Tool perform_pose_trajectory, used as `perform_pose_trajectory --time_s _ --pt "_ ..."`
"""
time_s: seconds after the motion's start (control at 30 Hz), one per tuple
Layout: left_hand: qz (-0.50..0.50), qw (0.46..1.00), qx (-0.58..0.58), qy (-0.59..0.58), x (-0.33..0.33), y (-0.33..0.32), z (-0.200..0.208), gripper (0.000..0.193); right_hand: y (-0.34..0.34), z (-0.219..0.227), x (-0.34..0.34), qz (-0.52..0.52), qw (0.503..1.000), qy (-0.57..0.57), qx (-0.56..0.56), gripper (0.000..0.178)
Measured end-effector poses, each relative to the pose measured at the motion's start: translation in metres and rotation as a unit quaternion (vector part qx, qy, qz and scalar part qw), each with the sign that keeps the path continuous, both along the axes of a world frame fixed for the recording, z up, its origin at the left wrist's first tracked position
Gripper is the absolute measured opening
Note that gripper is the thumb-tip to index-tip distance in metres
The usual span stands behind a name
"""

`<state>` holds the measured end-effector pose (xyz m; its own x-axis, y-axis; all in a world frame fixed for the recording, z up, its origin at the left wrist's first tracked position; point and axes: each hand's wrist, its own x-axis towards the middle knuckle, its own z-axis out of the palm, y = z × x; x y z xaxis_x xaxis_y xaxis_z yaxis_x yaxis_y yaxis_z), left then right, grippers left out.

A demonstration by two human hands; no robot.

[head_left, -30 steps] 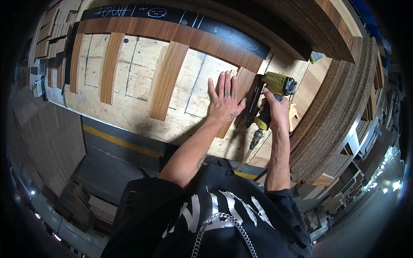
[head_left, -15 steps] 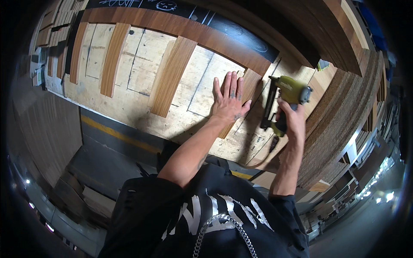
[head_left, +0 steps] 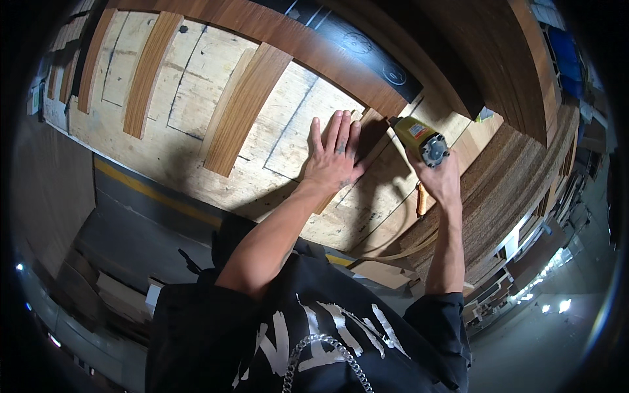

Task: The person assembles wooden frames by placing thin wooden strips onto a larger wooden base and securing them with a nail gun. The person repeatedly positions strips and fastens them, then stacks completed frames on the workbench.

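My left hand lies flat with its fingers stretched out, pressing on a short wooden slat and the bench around it. The slat's upper end meets a long brown board. In my right hand is a green and black nail gun, gripped by its handle. Its nose is at the joint of slat and board; whether it touches the wood I cannot tell. Most of the gun's handle and magazine is hidden. Further left, another slat and a narrower one run down from the same board.
Pencil lines mark the pale plywood bench top. A stack of brown boards rises along the right, with dark panels behind. A hose curves near the bench's front edge beside a small orange object. Yellow floor tape runs below.
My right hand has brought the nail gun left and turned it, so its nose now points at the slat's upper end. My left hand stays on the slat. The view has shifted slightly.
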<state>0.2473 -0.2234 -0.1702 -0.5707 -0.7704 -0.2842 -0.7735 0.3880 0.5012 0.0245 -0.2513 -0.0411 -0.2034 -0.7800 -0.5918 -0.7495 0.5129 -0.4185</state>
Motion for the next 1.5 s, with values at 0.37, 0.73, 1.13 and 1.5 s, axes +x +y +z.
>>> perform_pose_trajectory --time_s 0.37,0.73,1.13,1.5 --pt "-0.007 1.000 0.001 0.005 0.003 0.001 0.000 0.102 0.008 -0.012 0.018 0.005 0.999 0.035 -0.027 0.027" --pt "-0.001 1.000 -0.013 0.008 0.003 0.001 0.000 0.103 -0.001 -0.006 0.025 0.038 0.998 0.038 -0.034 0.028" --pt "-0.024 0.999 0.026 -0.013 0.007 -0.002 0.008 0.101 -0.008 -0.011 0.032 0.069 0.994 0.019 -0.085 0.033" --pt "0.098 0.972 -0.194 0.090 0.089 -0.066 0.013 0.094 0.039 0.045 0.053 -0.153 0.983 -0.077 0.065 0.032"
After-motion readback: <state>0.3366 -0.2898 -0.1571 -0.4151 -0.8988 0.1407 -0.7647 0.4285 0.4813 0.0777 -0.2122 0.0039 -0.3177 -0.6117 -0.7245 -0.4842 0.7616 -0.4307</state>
